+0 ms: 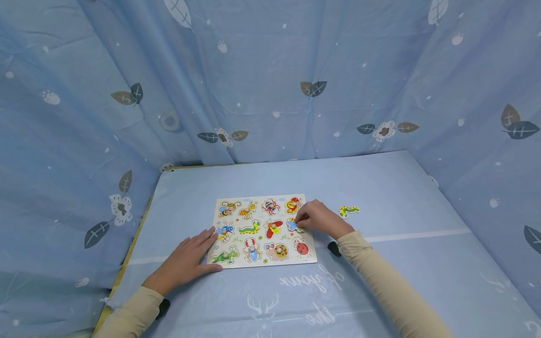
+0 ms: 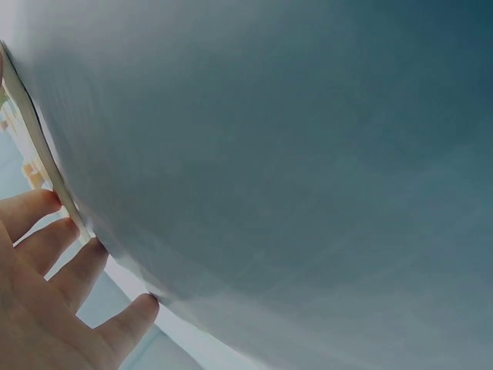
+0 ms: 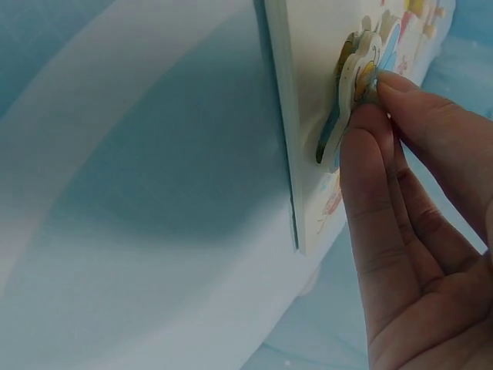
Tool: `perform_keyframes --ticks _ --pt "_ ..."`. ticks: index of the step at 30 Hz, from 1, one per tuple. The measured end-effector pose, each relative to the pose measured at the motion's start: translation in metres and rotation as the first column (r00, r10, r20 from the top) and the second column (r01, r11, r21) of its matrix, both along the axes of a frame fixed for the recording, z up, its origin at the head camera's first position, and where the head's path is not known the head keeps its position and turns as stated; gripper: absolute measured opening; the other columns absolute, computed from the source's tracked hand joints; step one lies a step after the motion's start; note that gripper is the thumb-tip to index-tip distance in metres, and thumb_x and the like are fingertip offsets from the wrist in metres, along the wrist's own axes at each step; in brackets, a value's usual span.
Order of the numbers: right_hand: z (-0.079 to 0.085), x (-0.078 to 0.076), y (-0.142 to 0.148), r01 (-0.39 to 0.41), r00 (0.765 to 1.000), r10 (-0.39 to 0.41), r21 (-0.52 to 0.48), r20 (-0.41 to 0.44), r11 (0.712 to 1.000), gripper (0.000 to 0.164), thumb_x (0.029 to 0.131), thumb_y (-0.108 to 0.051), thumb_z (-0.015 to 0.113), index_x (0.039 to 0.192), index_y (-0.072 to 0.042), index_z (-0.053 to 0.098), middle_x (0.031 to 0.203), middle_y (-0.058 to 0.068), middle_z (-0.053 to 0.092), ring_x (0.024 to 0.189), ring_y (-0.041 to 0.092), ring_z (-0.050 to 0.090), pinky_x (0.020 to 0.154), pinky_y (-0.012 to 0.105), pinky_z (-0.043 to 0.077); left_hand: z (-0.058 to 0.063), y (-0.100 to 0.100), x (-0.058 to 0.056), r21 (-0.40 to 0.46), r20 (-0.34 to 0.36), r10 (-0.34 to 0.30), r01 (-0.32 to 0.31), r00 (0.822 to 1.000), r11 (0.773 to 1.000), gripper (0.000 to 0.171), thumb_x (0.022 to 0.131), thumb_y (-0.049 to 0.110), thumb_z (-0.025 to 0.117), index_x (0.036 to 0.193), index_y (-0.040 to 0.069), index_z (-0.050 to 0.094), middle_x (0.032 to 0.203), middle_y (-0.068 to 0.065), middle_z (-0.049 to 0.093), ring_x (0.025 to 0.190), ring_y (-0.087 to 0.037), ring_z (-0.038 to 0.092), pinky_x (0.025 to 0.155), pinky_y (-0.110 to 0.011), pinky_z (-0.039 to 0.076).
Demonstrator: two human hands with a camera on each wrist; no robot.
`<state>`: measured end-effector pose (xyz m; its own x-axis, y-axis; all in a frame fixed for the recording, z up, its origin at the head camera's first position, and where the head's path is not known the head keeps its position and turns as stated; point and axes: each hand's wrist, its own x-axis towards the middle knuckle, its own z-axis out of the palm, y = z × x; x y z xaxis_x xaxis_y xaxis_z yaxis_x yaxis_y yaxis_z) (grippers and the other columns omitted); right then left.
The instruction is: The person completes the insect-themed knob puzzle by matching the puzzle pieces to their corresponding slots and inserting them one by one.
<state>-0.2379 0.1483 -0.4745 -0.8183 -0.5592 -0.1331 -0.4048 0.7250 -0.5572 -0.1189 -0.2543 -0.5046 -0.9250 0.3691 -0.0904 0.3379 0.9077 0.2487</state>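
A wooden peg puzzle board (image 1: 262,238) with several colourful insect pictures lies on the table. My right hand (image 1: 317,218) is at its right side, thumb and fingertips pinching a blue-winged insect puzzle piece (image 1: 294,225). In the right wrist view, that puzzle piece (image 3: 350,96) stands tilted over its recess, one edge raised off the board; the fingers hide its knob. My left hand (image 1: 190,256) rests along the board's left edge, fingers extended and spread. The left wrist view shows these fingertips (image 2: 81,262) at the board's edge (image 2: 42,146).
A green and yellow caterpillar piece (image 1: 348,211) lies on the tablecloth (image 1: 380,188) right of the board, beyond my right wrist. Blue patterned curtains (image 1: 270,94) enclose the table at the back and sides.
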Motion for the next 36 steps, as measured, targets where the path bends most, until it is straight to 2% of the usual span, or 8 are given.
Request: perform_keyframes --ticks 14,20,28,31,36 --pt "-0.009 -0.003 -0.007 -0.012 1.0 0.012 0.054 -0.003 0.998 0.004 0.089 -0.014 0.082 0.093 -0.014 0.084 0.09 -0.004 0.079 0.076 0.002 0.065 0.07 0.022 0.055 0.005 0.001 0.001 0.017 0.01 -0.005 0.004 1.0 1.0 0.101 0.086 0.075 0.065 0.159 0.01 0.041 0.169 -0.009 0.034 0.153 -0.038 0.038 0.116 -0.068 0.035" --pt "-0.008 -0.001 -0.006 0.024 1.0 -0.024 0.038 0.012 0.999 0.004 0.089 -0.014 0.082 0.093 -0.014 0.084 0.09 -0.004 0.079 0.077 0.004 0.065 0.071 0.024 0.056 0.003 0.001 0.0 0.003 0.012 -0.003 0.003 1.0 1.0 0.104 0.085 0.079 0.062 0.16 0.01 0.04 0.169 -0.009 0.033 0.153 -0.037 0.037 0.117 -0.068 0.035" --pt "-0.006 0.0 -0.005 0.028 0.999 -0.028 0.006 0.027 1.0 0.005 0.091 -0.014 0.081 0.095 -0.014 0.083 0.092 -0.004 0.078 0.08 0.005 0.065 0.073 0.025 0.056 0.001 -0.001 -0.001 0.005 0.009 0.006 -0.006 1.0 1.0 0.104 0.084 0.079 0.063 0.16 0.011 0.04 0.17 -0.008 0.033 0.154 -0.037 0.037 0.117 -0.068 0.034" --pt "-0.003 0.001 0.003 0.034 0.999 -0.033 -0.027 0.021 0.999 0.01 0.092 -0.016 0.08 0.101 -0.013 0.083 0.094 -0.004 0.078 0.082 0.005 0.065 0.075 0.025 0.056 0.001 -0.001 -0.001 0.014 0.003 -0.005 0.005 1.0 1.0 0.103 0.085 0.078 0.063 0.159 0.01 0.041 0.169 -0.009 0.034 0.153 -0.038 0.038 0.116 -0.069 0.035" --pt "0.016 0.001 0.034 0.095 0.994 -0.098 -0.085 -0.039 0.992 0.02 0.092 -0.016 0.08 0.11 -0.007 0.081 0.096 -0.001 0.079 0.083 0.009 0.068 0.075 0.029 0.057 0.001 -0.001 0.001 0.027 -0.014 -0.013 0.014 1.0 1.0 0.101 0.086 0.076 0.063 0.159 0.01 0.042 0.169 -0.009 0.034 0.152 -0.038 0.039 0.116 -0.069 0.035"
